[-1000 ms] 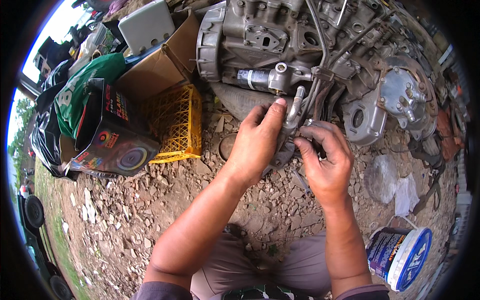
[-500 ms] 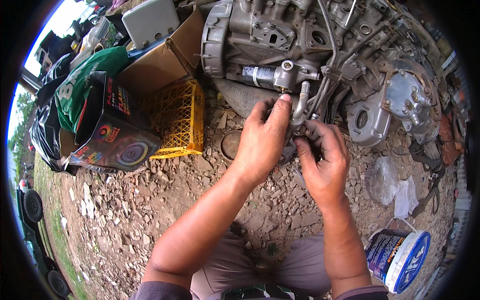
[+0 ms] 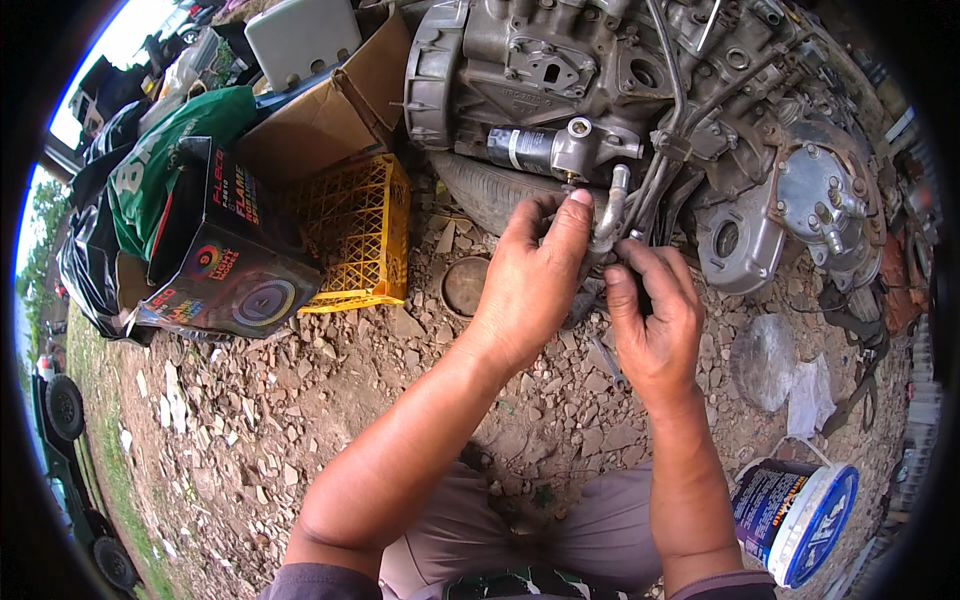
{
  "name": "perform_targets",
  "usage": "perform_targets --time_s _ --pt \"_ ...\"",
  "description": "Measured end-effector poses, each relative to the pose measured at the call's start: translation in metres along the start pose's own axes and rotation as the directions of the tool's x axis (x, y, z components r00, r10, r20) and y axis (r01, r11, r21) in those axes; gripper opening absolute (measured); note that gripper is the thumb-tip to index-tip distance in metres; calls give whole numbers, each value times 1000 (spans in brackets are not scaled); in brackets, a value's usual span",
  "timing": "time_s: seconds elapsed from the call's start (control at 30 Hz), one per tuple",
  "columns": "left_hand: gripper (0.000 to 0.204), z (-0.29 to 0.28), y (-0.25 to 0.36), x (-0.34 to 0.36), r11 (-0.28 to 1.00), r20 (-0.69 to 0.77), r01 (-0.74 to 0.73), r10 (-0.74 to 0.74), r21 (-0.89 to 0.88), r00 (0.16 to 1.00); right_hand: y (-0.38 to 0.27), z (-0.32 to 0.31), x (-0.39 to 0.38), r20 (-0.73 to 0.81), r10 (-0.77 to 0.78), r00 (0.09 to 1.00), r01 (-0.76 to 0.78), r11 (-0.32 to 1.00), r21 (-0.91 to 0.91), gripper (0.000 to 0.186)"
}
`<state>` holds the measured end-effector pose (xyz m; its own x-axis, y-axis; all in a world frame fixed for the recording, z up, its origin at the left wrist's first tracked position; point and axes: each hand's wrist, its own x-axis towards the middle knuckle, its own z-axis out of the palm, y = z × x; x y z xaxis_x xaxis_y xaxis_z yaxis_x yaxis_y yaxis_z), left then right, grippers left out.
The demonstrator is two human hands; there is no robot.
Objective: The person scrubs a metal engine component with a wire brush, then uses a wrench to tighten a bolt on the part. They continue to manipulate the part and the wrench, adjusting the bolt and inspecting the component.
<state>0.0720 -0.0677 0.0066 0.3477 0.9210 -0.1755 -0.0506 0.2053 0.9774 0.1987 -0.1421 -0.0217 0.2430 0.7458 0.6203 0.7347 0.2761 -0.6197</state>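
One metal elbow pipe rises just right of my left grip, clamped at its base and best kept steady, while my right grip, closure unclear, should work lightly alongside.

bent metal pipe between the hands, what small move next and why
Probably ease the right hand onto the base of the bent metal pipe: its curled fingers are beside it, with the left hand opposite; exact contact is hidden.

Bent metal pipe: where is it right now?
In the head view, the bent metal pipe sits above and right of centre, between the left hand and right hand, just below the silver housing.
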Motion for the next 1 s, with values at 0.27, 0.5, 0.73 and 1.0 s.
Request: perform_targets --time_s 0.27,0.5,0.73,1.0 --pt "56 -3 4 1 999 -1 33 -33 -8 999 -8 4 -4 59 236 970 -244 943 227 21" --pt "55 0 1 1 1000 -16 -8 8 7 1000 4 1 1 34 -13 999 14 1000 -23 27" --pt "57 -2 -3 5 999 -8 31 -31 -16 999 1 3 -1 31 110 993 -112 991 75 22" --pt "58 -4 -6 9 996 -13 -18 19 84 1000 7 2 1 43 -25 999 25 1000 -14 27"
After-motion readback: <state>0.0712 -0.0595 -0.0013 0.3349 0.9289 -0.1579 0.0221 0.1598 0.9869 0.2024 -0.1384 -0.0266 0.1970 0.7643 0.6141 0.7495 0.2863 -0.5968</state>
